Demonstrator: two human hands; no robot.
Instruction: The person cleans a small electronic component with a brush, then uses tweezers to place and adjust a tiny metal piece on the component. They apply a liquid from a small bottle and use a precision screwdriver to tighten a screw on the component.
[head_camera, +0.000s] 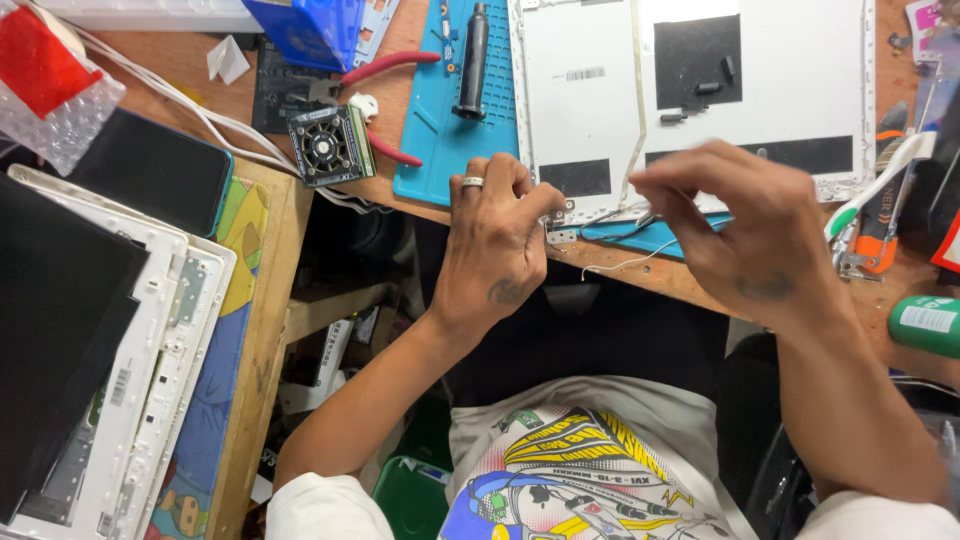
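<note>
While both hands work at the near edge of the white laptop cover (760, 90), the left hand (495, 250) has its fingers curled in, thumb and forefinger pinched on a small metal hinge (560, 237) at the cover's corner. Just right of it, the right hand (745, 225) hovers blurred with fingers bunched narrow; what it holds cannot be told. A thin white wire (625, 265) trails between the 2 hands. Beyond the left hand lie a blue mat (440, 130) and a small fan (330, 147).

My left hand (495, 250) points toward 12 o'clock, fingers curled; my right hand (745, 225) reaches toward 10 o'clock, fingertips pinched.
</note>
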